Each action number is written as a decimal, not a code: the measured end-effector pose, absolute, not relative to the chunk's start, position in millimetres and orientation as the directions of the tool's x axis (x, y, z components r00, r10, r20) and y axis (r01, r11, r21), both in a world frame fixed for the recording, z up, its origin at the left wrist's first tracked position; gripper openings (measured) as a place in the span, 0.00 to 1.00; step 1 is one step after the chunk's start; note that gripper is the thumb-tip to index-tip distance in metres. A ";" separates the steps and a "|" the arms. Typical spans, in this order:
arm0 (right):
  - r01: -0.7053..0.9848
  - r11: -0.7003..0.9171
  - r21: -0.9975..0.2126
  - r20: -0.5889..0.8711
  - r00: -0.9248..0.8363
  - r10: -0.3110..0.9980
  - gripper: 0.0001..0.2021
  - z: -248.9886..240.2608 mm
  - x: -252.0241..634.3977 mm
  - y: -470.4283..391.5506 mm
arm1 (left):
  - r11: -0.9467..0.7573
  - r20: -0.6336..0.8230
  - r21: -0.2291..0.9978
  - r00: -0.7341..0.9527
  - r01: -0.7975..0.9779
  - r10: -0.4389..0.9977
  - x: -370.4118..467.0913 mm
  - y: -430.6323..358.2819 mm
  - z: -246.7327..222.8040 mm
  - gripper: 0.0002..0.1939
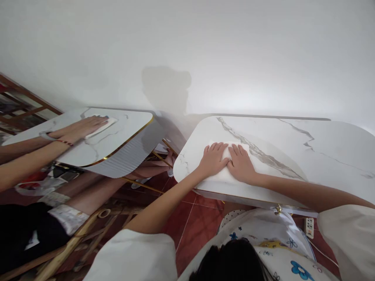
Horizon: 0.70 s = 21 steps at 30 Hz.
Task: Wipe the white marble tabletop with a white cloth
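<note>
the white cloth (234,148) lies mostly hidden, perhaps folded, under both hands.

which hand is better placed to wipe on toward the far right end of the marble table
Right, probably. The right hand lies flat on the white cloth on the side nearer the open tabletop; the left hand would have to cross it.
</note>
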State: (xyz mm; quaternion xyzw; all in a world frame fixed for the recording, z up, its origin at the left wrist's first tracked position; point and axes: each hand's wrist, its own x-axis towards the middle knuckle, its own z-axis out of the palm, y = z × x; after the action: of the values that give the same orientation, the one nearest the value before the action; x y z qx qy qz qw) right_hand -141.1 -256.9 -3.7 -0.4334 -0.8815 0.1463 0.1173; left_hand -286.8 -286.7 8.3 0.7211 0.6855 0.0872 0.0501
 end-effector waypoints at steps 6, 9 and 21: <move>0.714 0.608 -0.348 0.125 -0.607 0.785 0.28 -6.8 -155.4 -209.5 | -0.054 0.101 0.221 0.033 0.974 0.994 -299.1 -245.0 8.8 0.29; 0.706 0.616 -0.349 0.164 -0.601 0.782 0.28 -9.6 -163.5 -183.7 | -0.051 0.092 0.214 0.032 0.975 0.995 -305.5 -224.1 10.4 0.29; 0.762 0.545 -0.350 0.039 -0.569 0.821 0.29 -2.2 -181.6 -158.4 | 0.048 0.103 0.218 -0.072 0.975 0.992 -309.4 -198.0 2.2 0.28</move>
State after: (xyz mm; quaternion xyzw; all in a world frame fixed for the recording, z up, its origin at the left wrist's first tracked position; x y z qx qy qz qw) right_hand -181.6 -158.4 -2.2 -0.4534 -0.8731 0.1488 0.0997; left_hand -309.4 -198.0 2.2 0.6801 0.7230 0.1156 0.0376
